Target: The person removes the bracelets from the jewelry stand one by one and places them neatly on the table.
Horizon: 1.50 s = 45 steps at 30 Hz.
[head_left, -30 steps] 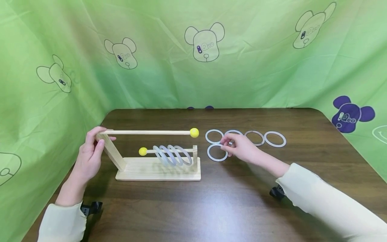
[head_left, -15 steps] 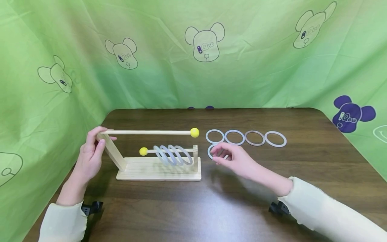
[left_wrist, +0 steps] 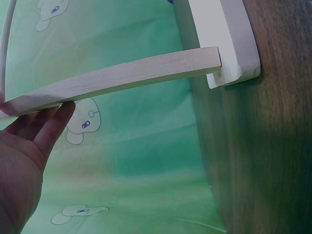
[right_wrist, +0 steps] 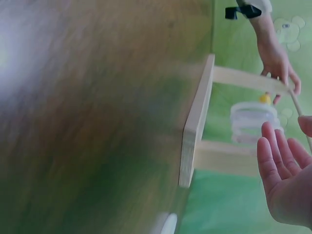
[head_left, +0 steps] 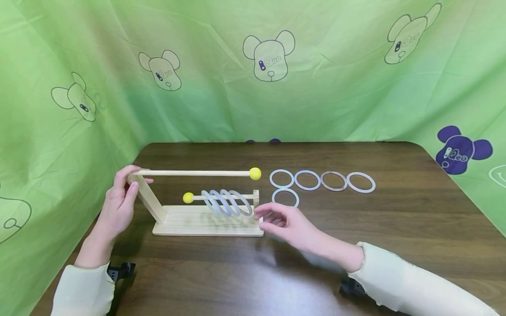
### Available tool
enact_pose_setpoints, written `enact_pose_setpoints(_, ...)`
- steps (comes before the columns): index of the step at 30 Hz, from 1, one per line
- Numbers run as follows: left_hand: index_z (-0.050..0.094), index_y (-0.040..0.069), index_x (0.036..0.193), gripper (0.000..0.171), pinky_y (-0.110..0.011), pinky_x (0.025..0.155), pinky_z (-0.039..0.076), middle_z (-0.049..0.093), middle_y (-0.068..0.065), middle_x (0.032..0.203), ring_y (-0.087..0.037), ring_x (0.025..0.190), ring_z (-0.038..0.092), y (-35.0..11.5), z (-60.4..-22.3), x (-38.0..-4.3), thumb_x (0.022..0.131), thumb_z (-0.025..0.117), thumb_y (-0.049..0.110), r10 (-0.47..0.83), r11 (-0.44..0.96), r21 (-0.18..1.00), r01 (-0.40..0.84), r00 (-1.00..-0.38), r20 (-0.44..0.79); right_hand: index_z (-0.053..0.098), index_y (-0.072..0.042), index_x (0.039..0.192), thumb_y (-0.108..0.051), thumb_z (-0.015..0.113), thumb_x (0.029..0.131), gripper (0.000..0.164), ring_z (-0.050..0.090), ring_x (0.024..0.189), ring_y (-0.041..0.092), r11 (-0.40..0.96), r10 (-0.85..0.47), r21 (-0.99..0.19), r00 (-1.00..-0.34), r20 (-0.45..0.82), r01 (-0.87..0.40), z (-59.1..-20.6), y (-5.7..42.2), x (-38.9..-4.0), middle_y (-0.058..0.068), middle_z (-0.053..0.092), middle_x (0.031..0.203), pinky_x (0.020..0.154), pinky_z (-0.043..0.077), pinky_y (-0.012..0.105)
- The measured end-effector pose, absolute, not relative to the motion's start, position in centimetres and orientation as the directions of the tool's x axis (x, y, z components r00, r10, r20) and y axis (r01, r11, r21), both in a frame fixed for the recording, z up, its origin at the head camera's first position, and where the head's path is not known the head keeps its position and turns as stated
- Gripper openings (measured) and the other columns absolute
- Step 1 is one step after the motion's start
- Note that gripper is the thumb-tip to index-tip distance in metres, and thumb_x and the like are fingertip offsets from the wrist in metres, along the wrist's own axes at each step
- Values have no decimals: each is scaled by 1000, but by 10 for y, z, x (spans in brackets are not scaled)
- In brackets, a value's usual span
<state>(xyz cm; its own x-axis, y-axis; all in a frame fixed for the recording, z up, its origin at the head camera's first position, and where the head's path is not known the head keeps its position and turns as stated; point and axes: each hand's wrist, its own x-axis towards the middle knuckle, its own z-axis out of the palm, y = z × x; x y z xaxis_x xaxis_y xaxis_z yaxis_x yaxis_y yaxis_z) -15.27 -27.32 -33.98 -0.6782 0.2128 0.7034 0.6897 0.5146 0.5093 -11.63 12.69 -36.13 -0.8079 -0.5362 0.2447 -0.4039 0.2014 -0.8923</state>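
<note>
A wooden stand [head_left: 182, 226] has a long upper rod [head_left: 197, 173] and a shorter lower rod, each tipped with a yellow ball [head_left: 254, 174]. Several translucent rings [head_left: 225, 204] hang on the lower rod. At the top of the tall left post [left_wrist: 141, 70], my left hand [head_left: 116, 206] grips the wood between thumb and fingers. My right hand [head_left: 290, 224] is beside the short right post [right_wrist: 224, 156], fingers relaxed and holding nothing. In the head view its fingertips overlap the base's right end; whether they touch it I cannot tell.
Flat pale rings lie right of the stand: a row with a white ring [head_left: 361, 182] at its right end, and one ring [head_left: 285, 197] in front of the row's left end. A green printed cloth [head_left: 316, 109] surrounds the brown table [head_left: 197, 281].
My right hand has left the rings on the table and moved left and toward me, to the stand's right end. The left hand keeps its grip on the post.
</note>
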Motion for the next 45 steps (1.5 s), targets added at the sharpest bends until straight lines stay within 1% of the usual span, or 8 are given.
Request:
enact_pose_setpoints(5,41,-5,129,33,-15,85,38,66,-21,97,-4,101,57,-273,-340,-152,97,39,-11,204,520,510,685,-680,704,59,4,125,-4,65,92,34,66,92,16,160,-562,-900,-787,254,-405,-363,114,-113,21,65,114,76,53,30)
enact_pose_setpoints(8,41,-4,129,33,-15,85,38,66,-21,97,-4,102,57,-273,-341,-153,97,39,-11,205,521,509,685,-680,704,59,3,126,-6,66,92,36,66,95,18,166,-565,-902,-788,245,-399,-364,107,-113,20,65,117,76,52,30)
enact_pose_setpoints(15,41,-4,130,34,-16,86,38,66,-21,98,-4,103,57,-273,-340,-153,97,39,-11,205,520,512,683,-683,701,58,0,130,-7,65,92,39,65,101,27,152,-585,-910,-777,231,-385,-368,91,-114,19,62,124,78,53,32)
enact_pose_setpoints(21,41,-4,130,34,-16,86,38,66,-21,98,-6,103,57,-273,-340,-153,97,39,-12,206,510,517,688,-681,703,57,2,129,-7,65,92,39,66,101,23,166,-598,-895,-763,243,-415,-368,81,-112,18,62,124,78,54,32)
enact_pose_setpoints(25,41,-5,130,34,-16,86,38,66,-21,98,-6,103,57,-273,-341,-154,96,39,-12,205,508,518,688,-681,703,56,3,130,-7,65,92,40,66,102,24,181,-599,-892,-766,233,-414,-370,77,-113,19,61,127,77,54,32)
enact_pose_setpoints(31,41,-4,130,34,-17,86,38,66,-18,98,-6,104,57,-274,-341,-154,97,39,-11,206,509,518,688,-681,703,54,1,134,-8,64,93,43,64,106,27,208,-598,-891,-773,212,-404,-370,68,-115,15,57,133,78,53,30)
enact_pose_setpoints(39,41,-5,130,34,-16,87,38,66,-21,98,-4,104,57,-274,-341,-154,97,39,-12,212,505,513,694,-676,706,51,-3,138,-12,62,95,45,64,107,24,246,-595,-879,-780,195,-408,-368,56,-117,12,56,135,76,52,27)
enact_pose_setpoints(45,41,-4,130,35,-16,87,38,66,-18,98,-6,104,58,-274,-341,-154,97,39,-12,211,506,516,691,-679,703,51,-2,136,-11,58,97,41,63,107,22,251,-576,-894,-800,171,-372,-369,43,-118,11,56,134,86,49,29)
